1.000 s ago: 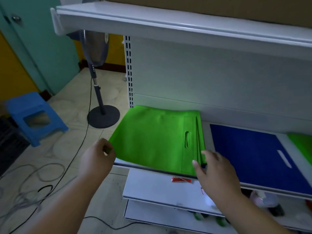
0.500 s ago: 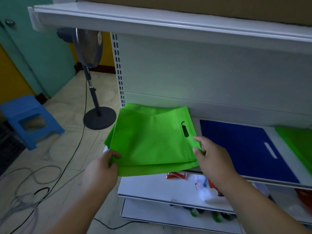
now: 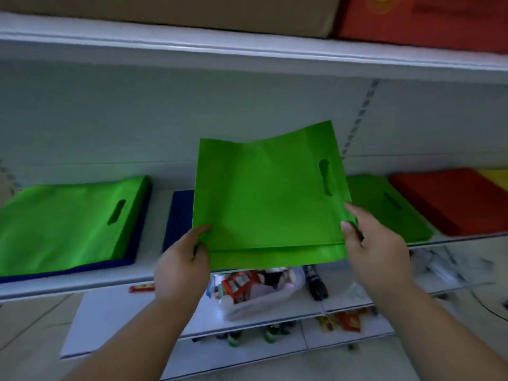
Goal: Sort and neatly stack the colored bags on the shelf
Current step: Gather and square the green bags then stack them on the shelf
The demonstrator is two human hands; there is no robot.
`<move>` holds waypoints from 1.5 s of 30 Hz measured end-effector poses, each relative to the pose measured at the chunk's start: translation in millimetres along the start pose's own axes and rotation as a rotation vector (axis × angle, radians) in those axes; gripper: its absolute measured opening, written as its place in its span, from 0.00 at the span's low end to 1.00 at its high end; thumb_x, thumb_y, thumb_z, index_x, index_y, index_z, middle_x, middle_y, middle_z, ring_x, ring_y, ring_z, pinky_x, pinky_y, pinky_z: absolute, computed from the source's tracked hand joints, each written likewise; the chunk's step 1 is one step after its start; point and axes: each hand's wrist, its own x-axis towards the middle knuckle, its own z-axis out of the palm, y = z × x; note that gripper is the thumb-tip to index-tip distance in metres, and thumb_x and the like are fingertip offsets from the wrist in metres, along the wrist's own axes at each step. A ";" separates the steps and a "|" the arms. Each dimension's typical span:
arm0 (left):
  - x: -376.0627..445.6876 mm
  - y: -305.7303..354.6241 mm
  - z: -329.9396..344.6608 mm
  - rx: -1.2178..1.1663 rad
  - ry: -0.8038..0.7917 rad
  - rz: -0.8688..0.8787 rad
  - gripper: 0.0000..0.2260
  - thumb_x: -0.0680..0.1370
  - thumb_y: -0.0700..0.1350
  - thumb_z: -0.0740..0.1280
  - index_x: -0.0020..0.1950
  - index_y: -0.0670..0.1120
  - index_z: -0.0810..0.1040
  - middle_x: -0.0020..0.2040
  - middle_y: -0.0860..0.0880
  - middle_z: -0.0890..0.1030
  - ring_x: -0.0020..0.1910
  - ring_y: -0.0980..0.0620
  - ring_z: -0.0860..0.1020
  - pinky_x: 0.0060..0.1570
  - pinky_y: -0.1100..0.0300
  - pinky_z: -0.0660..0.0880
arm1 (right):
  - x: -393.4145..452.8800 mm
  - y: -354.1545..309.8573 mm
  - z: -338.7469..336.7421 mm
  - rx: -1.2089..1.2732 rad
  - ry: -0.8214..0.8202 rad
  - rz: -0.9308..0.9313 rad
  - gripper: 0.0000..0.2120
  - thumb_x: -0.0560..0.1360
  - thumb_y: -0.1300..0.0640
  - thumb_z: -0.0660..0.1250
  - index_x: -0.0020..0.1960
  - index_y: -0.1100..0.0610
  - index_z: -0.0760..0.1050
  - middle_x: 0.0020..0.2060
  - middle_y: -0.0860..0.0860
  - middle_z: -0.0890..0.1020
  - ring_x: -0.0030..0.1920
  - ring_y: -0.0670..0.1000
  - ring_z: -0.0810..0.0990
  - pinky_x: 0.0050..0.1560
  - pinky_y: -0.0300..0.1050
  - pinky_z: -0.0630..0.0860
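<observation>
I have a small stack of green bags (image 3: 264, 199) lifted clear of the shelf (image 3: 82, 287), held up in front of its back panel with the cut-out handle toward my right. My left hand (image 3: 182, 268) pinches the lower left corner, thumb on the face and fingers curled behind; my right hand (image 3: 376, 251) grips the lower right edge just below the handle slot, thumb on top. A second layer peeks out along the bottom edge, so it looks like two bags, though the picture is blurred and I cannot count them for certain. On the shelf to my left lies another green bag (image 3: 63, 224) on top of a blue one (image 3: 137, 235); a blue bag (image 3: 178, 215) sits behind what I hold, and to my right a green bag (image 3: 390, 210) lies beside a red stack (image 3: 450, 199).
</observation>
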 end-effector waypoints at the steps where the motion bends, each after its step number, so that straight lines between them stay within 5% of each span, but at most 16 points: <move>1: -0.1 11.9 16.8 0.000 -0.020 0.016 0.19 0.79 0.41 0.60 0.63 0.62 0.77 0.31 0.50 0.80 0.27 0.49 0.75 0.28 0.54 0.70 | 3.5 19.0 -10.0 -0.005 0.002 0.028 0.20 0.80 0.51 0.63 0.71 0.48 0.71 0.48 0.55 0.85 0.44 0.57 0.82 0.41 0.45 0.75; 7: 23.4 69.1 111.8 0.019 -0.128 0.131 0.17 0.80 0.39 0.60 0.64 0.53 0.79 0.37 0.51 0.80 0.34 0.49 0.77 0.31 0.56 0.69 | 32.9 110.0 -42.5 -0.020 0.049 0.143 0.20 0.80 0.51 0.62 0.72 0.49 0.70 0.58 0.53 0.82 0.54 0.56 0.81 0.50 0.51 0.79; 14: 52.8 119.1 191.8 0.066 -0.183 0.204 0.22 0.74 0.50 0.54 0.62 0.51 0.80 0.45 0.50 0.80 0.40 0.46 0.78 0.36 0.55 0.73 | 74.8 179.5 -63.0 -0.054 0.053 0.158 0.19 0.80 0.54 0.63 0.71 0.51 0.72 0.56 0.51 0.83 0.52 0.55 0.81 0.45 0.41 0.70; 19: 43.6 136.6 224.8 0.221 -0.054 0.270 0.16 0.78 0.45 0.58 0.58 0.47 0.82 0.49 0.45 0.83 0.42 0.40 0.79 0.35 0.58 0.68 | 108.4 232.1 -57.4 -0.057 -0.121 0.112 0.20 0.81 0.53 0.60 0.73 0.51 0.67 0.55 0.53 0.82 0.46 0.52 0.80 0.40 0.42 0.72; 23: 18.4 140.3 247.0 0.402 0.018 0.274 0.13 0.79 0.43 0.59 0.56 0.45 0.82 0.47 0.45 0.81 0.35 0.43 0.78 0.31 0.60 0.67 | 131.9 262.6 -52.6 -0.048 -0.328 0.060 0.22 0.82 0.54 0.60 0.75 0.53 0.64 0.65 0.53 0.76 0.61 0.54 0.76 0.57 0.46 0.73; 26: -3.2 141.7 262.5 0.518 0.004 0.145 0.10 0.79 0.41 0.63 0.57 0.47 0.81 0.47 0.46 0.79 0.36 0.44 0.78 0.32 0.58 0.67 | 144.2 281.7 -50.1 -0.107 -0.400 0.009 0.21 0.81 0.52 0.60 0.73 0.55 0.66 0.65 0.54 0.76 0.63 0.54 0.75 0.59 0.45 0.71; 31: -16.2 149.9 278.6 0.687 0.007 0.107 0.09 0.77 0.42 0.66 0.54 0.47 0.83 0.45 0.46 0.79 0.37 0.41 0.79 0.31 0.58 0.67 | 153.0 298.6 -47.4 -0.197 -0.536 -0.055 0.16 0.82 0.51 0.59 0.65 0.58 0.72 0.58 0.55 0.79 0.55 0.55 0.77 0.54 0.49 0.75; 40: -17.7 148.8 282.7 0.848 -0.074 0.051 0.09 0.76 0.49 0.64 0.54 0.51 0.80 0.47 0.50 0.72 0.40 0.47 0.78 0.36 0.55 0.76 | 158.4 296.0 -45.6 -0.324 -0.549 -0.172 0.14 0.80 0.48 0.62 0.61 0.54 0.73 0.51 0.50 0.78 0.47 0.50 0.78 0.46 0.46 0.76; 45: -29.8 141.7 264.6 0.746 0.011 0.075 0.09 0.69 0.42 0.74 0.47 0.45 0.82 0.45 0.45 0.73 0.32 0.41 0.76 0.31 0.57 0.69 | 160.9 256.1 -48.6 -0.309 -0.515 -0.313 0.22 0.78 0.43 0.62 0.67 0.54 0.69 0.58 0.52 0.76 0.55 0.53 0.77 0.53 0.46 0.76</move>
